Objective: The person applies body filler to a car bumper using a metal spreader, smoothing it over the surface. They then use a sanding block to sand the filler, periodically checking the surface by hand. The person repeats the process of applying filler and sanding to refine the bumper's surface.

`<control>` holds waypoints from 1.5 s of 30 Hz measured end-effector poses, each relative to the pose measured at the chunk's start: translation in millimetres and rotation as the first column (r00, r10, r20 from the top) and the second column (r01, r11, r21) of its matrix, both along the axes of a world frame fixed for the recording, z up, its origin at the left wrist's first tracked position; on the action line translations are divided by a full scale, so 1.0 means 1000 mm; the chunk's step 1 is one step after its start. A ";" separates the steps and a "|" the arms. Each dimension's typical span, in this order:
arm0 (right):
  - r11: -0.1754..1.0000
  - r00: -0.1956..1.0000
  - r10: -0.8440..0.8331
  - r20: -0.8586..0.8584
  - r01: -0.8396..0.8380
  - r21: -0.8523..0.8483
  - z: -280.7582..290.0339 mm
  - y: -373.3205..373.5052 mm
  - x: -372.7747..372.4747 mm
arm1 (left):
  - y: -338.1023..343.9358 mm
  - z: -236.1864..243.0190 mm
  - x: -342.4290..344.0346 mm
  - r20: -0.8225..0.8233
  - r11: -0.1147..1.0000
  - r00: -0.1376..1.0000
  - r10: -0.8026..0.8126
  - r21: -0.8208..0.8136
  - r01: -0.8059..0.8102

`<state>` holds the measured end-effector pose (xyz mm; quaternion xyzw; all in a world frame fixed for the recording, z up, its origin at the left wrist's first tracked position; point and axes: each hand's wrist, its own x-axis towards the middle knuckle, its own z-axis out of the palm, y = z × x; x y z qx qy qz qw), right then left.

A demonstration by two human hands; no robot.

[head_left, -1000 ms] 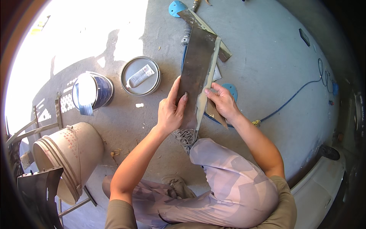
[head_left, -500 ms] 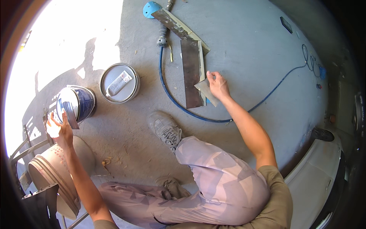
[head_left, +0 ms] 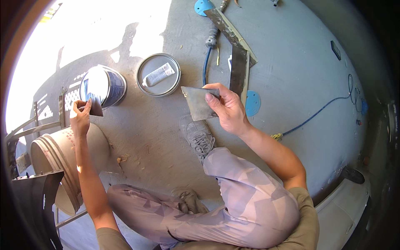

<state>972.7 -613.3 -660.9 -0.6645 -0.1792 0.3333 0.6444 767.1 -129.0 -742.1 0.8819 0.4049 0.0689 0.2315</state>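
Note:
My right hand (head_left: 231, 109) is closed around one edge of a thin grey metal putty spreader (head_left: 196, 103), its thumb lying on the flat face. The blade is held up above my shoe. At the left, my left hand (head_left: 80, 118) pinches a darker flat spreader (head_left: 96, 107) between thumb and fingers, in front of a blue-labelled can (head_left: 117, 86). Glare washes out the can's top. Right of that can stands a round grey tin (head_left: 146, 90) with its lid on. A white squeeze tube (head_left: 159, 75) lies on this lid.
Two long dark flat blades (head_left: 239, 71) with pale edges lie on the floor, near blue perforated discs (head_left: 253, 103). A blue hose (head_left: 315, 116) crosses at right. A beige bucket (head_left: 93, 143) lies tipped at left beside a metal frame (head_left: 41, 128). A pale panel (head_left: 348, 204) stands lower right.
My right hand has lifted the metal spreader off the long blade on the floor and brought it left. My left hand keeps its spreader beside the blue can. The view has shifted.

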 end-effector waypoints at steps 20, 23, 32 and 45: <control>0.934 0.668 0.092 0.739 -0.316 0.168 0.023 0.052 -0.056 | -0.020 0.002 0.051 -0.195 0.984 0.978 0.068 -0.147 -0.097; 0.932 0.635 0.076 0.768 -0.320 0.173 0.024 0.057 -0.061 | -0.022 0.000 0.051 -0.150 0.990 0.983 0.104 -0.083 -0.117; 0.881 0.519 0.054 0.853 -0.427 0.204 0.016 0.062 -0.067 | -0.055 0.042 0.058 -0.194 0.991 0.977 0.087 -0.082 -0.104; 0.791 0.470 0.136 0.872 -0.582 0.190 -0.007 0.063 -0.077 | -0.262 0.135 -0.036 0.322 0.139 0.697 0.640 -0.941 0.307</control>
